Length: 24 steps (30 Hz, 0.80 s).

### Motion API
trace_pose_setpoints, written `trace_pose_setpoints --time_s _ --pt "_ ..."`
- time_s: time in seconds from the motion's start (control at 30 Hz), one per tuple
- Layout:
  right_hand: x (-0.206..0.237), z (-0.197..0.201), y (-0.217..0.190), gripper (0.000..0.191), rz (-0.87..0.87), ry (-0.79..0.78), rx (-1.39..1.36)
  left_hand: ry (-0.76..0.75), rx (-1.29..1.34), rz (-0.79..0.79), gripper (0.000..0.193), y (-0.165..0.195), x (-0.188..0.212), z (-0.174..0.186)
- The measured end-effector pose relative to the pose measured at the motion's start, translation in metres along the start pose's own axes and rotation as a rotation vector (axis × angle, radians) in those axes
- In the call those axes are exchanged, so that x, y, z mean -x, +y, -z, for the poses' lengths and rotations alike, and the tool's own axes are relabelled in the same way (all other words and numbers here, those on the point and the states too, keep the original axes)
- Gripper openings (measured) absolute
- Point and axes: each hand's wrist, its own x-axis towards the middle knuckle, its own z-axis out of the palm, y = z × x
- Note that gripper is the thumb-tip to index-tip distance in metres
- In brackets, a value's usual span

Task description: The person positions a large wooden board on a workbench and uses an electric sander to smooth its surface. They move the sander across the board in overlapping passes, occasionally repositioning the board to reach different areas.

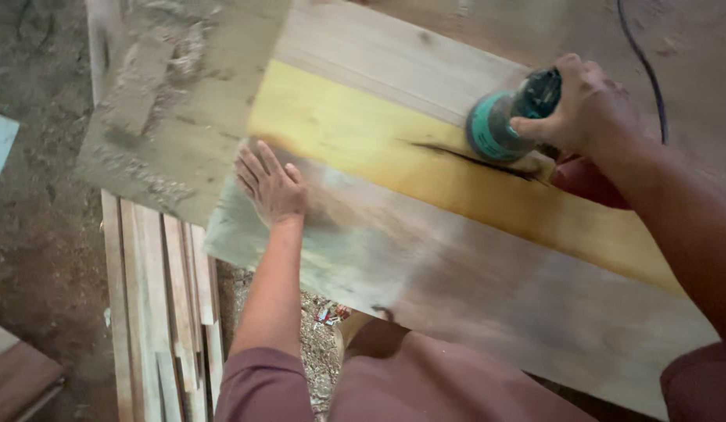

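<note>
One teal sander sits on a wide wooden board, on its yellow band beside a dark crack; the right hand wraps closed around the sander's top; the left hand lies flat, fingers spread, pressing the board's near-left corner; a black cord trails behind; what seem to be stacked wood strips lie below the bench.
</note>
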Motion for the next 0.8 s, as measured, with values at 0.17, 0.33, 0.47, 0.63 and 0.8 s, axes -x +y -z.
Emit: trace_pose_setpoints --time_s 0.17,0.33,0.47,0.63,0.8 --pt "0.060 0.007 0.081 0.094 -0.042 0.038 0.016 -0.041 0.107 -0.108 0.076 0.084 0.029 -0.017" --pt "0.111 0.012 0.171 0.088 -0.112 0.069 -0.063 -0.059 0.124 -0.221 0.078 0.161 0.071 -0.028" --pt "0.152 0.012 0.249 0.088 -0.157 0.054 -0.076 -0.089 0.103 -0.286 0.078 0.205 0.116 -0.033" --pt "0.197 0.003 0.335 0.082 -0.069 0.170 0.047 -0.099 0.088 -0.311 0.078 0.254 0.158 -0.039" --pt "0.211 -0.009 0.420 0.049 -0.163 -0.074 -0.134 -0.122 0.078 -0.363 0.078 0.286 0.190 -0.036"
